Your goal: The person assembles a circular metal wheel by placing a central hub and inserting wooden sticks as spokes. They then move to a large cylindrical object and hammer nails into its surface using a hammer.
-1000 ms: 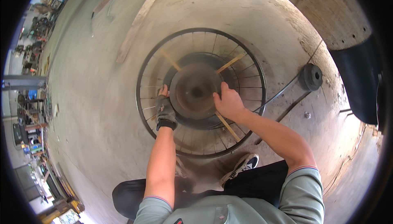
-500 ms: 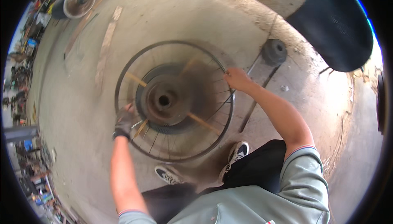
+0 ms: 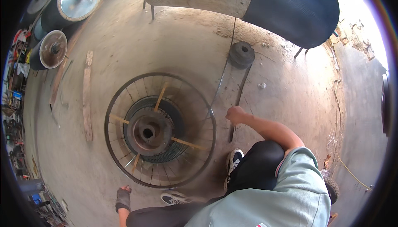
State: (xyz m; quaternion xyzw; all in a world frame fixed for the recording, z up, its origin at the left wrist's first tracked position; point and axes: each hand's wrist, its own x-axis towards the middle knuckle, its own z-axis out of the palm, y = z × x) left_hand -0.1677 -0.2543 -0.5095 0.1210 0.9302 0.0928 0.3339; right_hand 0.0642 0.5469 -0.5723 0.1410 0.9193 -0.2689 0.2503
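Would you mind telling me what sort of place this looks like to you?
Probably an industrial workshop: a large spoked wheel lies on the floor, big rollers sit at the upper left, and assorted clutter lines the left edge.

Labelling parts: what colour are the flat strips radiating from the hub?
Yellowish tan; the strips show best in the head view.

No lettering, label, number or sign is showing clearly enough to be read anywhere here.
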